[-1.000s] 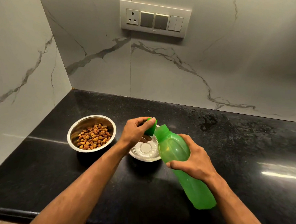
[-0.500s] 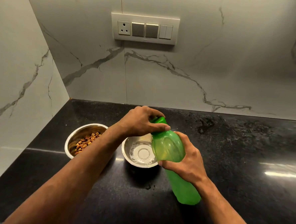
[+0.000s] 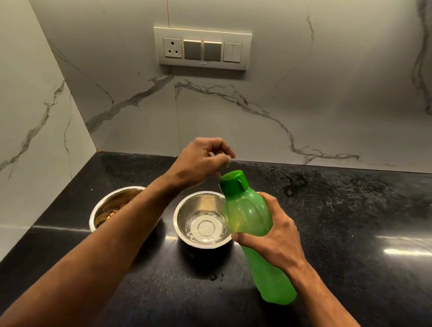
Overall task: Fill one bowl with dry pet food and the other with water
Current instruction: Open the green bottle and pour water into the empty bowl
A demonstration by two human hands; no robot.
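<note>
Right hand, nearest the camera, grips the green bottle round its middle; the bottle leans with its base near the tabletop and its cap seated on the neck. Just left of it, touching or almost so in this view, stands the water bowl, with a shallow pool of clear water over its bottom. Further left, the food bowl sits close beside it, with a few brown kibbles showing at its inner wall. Above and behind the bowls, the left hand hangs just beside the cap, fingers curled loosely, holding nothing I can make out.

By my judgement both bowls are filled and the bottle is capped, so only setting it down is left.

The left forearm covers most of the food bowl, so its fill level cannot be read. The bottle's own water level is unclear through the tinted plastic.
</note>
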